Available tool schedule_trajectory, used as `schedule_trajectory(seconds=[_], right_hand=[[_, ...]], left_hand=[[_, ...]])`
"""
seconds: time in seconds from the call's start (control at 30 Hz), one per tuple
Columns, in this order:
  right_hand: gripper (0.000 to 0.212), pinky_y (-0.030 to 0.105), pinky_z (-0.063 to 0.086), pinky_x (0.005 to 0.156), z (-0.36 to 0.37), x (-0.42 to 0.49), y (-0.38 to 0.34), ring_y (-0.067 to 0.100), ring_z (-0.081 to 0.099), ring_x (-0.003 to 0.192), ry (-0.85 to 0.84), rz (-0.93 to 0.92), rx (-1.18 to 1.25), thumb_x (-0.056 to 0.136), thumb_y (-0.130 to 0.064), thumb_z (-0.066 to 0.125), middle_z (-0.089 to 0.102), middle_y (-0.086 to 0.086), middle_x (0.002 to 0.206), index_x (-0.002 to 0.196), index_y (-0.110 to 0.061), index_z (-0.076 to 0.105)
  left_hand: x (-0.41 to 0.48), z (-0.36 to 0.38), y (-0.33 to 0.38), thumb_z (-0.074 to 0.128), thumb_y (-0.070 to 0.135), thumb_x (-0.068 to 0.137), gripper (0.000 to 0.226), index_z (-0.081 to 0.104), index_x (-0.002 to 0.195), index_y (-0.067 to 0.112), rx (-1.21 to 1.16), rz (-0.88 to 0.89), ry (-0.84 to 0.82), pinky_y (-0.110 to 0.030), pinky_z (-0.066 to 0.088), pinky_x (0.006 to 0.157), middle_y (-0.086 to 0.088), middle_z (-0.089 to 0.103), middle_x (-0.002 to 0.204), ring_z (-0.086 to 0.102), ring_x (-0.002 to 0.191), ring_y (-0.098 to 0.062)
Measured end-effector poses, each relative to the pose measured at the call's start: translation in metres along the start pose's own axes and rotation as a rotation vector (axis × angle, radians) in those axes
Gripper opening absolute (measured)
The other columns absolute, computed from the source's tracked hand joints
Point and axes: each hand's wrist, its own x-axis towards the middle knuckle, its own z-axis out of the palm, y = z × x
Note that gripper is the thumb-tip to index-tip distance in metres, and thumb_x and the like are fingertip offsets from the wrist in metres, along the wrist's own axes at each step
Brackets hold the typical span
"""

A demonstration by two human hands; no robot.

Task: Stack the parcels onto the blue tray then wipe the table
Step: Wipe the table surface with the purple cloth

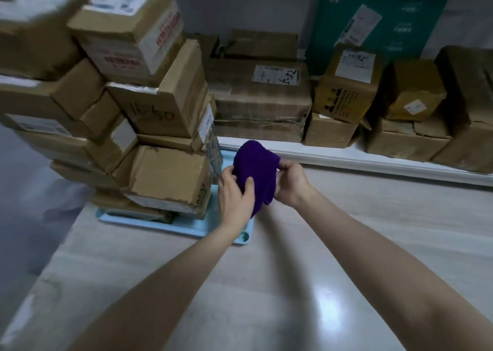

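Parcel stack: a stack of brown cardboard parcels (149,126) rises high on the left and leans unevenly; we judge the stacking done.
Tray: the light blue plastic tray (186,226) lies on the bench's left part under the stack, its near right corner bare.
Left hand: our left hand (236,195) grips the cloth's left side, thumb across the front.
Cloth: the purple terry cloth (257,171) is bunched between both hands, held above the tray's right edge and off the bench.
Right hand: our right hand (292,186) pinches the cloth's right edge, fingers curled round it.
Step in hand: we judge that we are folding the cloth into a pad; a flat, firm pad under one palm should wipe evenly.
Bench: the pale wood-grain bench (346,244) stretches right and towards us; long strokes there suit best.
In the way: near the tray we should wipe gently, since a knock could topple the leaning stack.
Behind: a row of brown cardboard boxes (261,102) and a dark green carton (386,11) sit on a white ledge (346,158) beyond the bench's far edge.
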Motion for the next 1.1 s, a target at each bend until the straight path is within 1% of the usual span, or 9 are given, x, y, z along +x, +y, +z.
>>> schedule_trajectory(seconds=[0.1,0.3,0.43,0.6,0.67,0.77,0.9,1.0,1.1], right_hand=[[0.033,0.035,0.053,0.075,0.030,0.021,0.028,0.028,0.064,0.073,0.057,0.065,-0.062,0.095,-0.024,0.038,0.069,0.013,0.083,0.084,-0.009,0.064],[0.034,0.036,0.053,0.078,0.039,0.045,0.056,0.028,0.064,0.084,0.001,0.051,-0.012,0.092,-0.037,0.052,0.070,0.016,0.095,0.100,-0.007,0.067],[0.038,0.036,0.057,0.078,0.031,0.054,0.058,0.030,0.067,0.097,0.013,-0.032,-0.263,0.084,-0.009,0.066,0.068,0.019,0.110,0.119,0.000,0.058],[0.038,0.037,0.056,0.077,0.028,0.069,0.057,0.030,0.065,0.099,0.118,-0.108,-0.335,0.083,-0.012,0.070,0.067,0.019,0.110,0.116,-0.001,0.056],[0.044,0.037,0.054,0.082,0.028,0.076,0.062,0.031,0.064,0.104,0.188,-0.238,-0.646,0.083,-0.019,0.071,0.065,0.018,0.114,0.119,-0.001,0.053],[0.064,0.041,0.046,0.092,0.023,0.076,0.067,0.033,0.047,0.121,0.354,-0.568,-1.499,0.087,-0.025,0.066,0.047,0.015,0.132,0.139,-0.004,0.036],[0.028,0.036,0.039,0.072,0.014,0.059,0.063,0.032,0.049,0.108,0.285,-0.896,-1.873,0.088,-0.014,0.053,0.050,0.011,0.120,0.116,-0.009,0.054],[0.024,0.034,0.035,0.088,0.009,0.053,0.065,0.026,0.052,0.109,0.096,-0.715,-2.197,0.088,-0.016,0.050,0.058,0.004,0.112,0.105,-0.018,0.066],[0.031,0.045,0.020,0.112,0.002,0.051,0.065,0.023,0.050,0.117,-0.020,-0.601,-2.271,0.089,-0.014,0.048,0.061,0.001,0.116,0.112,-0.023,0.068]], left_hand=[[-0.015,0.004,-0.011,0.050,0.022,0.096,0.055,0.029,0.143,0.004,0.157,-0.028,0.057,-0.041,0.036,0.099,-0.018,0.038,0.137,0.041,0.126,-0.034],[-0.012,-0.003,-0.034,0.051,0.021,0.095,0.065,0.020,0.150,0.004,0.327,0.019,0.021,-0.039,0.040,0.097,-0.018,0.033,0.139,0.039,0.125,-0.034],[-0.009,-0.002,-0.037,0.052,0.016,0.092,0.073,0.012,0.152,0.007,0.361,0.046,-0.058,-0.035,0.036,0.102,-0.014,0.028,0.141,0.034,0.129,-0.031],[-0.003,-0.002,-0.039,0.056,0.008,0.084,0.079,0.015,0.151,0.013,0.418,0.101,-0.124,-0.035,0.041,0.098,-0.010,0.026,0.141,0.033,0.127,-0.028],[-0.001,-0.002,-0.040,0.055,0.006,0.083,0.074,0.023,0.149,0.015,0.454,0.107,-0.165,-0.035,0.040,0.100,-0.009,0.026,0.141,0.032,0.127,-0.027],[0.002,-0.003,-0.045,0.052,0.003,0.085,0.056,0.040,0.138,0.012,0.493,0.094,-0.225,-0.034,0.030,0.108,-0.011,0.021,0.147,0.026,0.134,-0.030],[0.012,-0.006,-0.053,0.048,0.005,0.087,0.037,0.051,0.124,0.005,0.623,0.106,-0.386,-0.032,0.025,0.110,-0.012,0.029,0.146,0.028,0.131,-0.030],[0.021,-0.006,-0.056,0.048,0.007,0.087,0.050,0.042,0.137,0.005,0.710,0.025,-0.589,-0.036,0.020,0.116,-0.013,0.022,0.154,0.021,0.139,-0.033],[0.020,-0.008,-0.060,0.050,0.004,0.086,0.070,0.023,0.150,0.011,0.743,-0.042,-0.725,-0.041,0.014,0.120,-0.008,0.002,0.162,0.002,0.148,-0.029]])
